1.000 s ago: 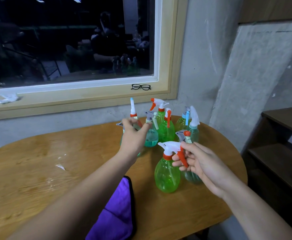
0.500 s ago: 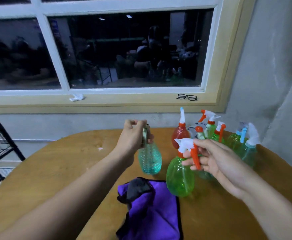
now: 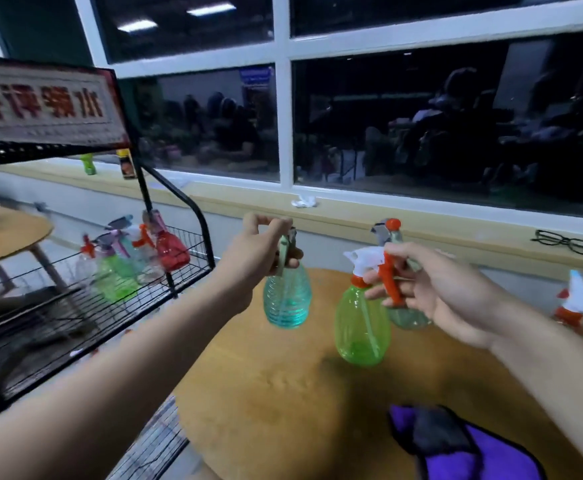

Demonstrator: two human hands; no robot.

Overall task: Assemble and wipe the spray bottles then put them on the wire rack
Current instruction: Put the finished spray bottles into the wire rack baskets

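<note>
Left grip, right grip: both full.
Left clasps teal bottle's sprayer; right, triggers of green bottle and pale bottle; rack left of both.

Shop-like room; signed wire rack, wooden table, wide window.

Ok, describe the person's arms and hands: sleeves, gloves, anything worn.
Both are bare. The left hand and right hand wear no gloves, and no rings, watch or bracelet show. The left forearm and right forearm are uncovered to the picture's edge; no sleeve is in view.
</note>
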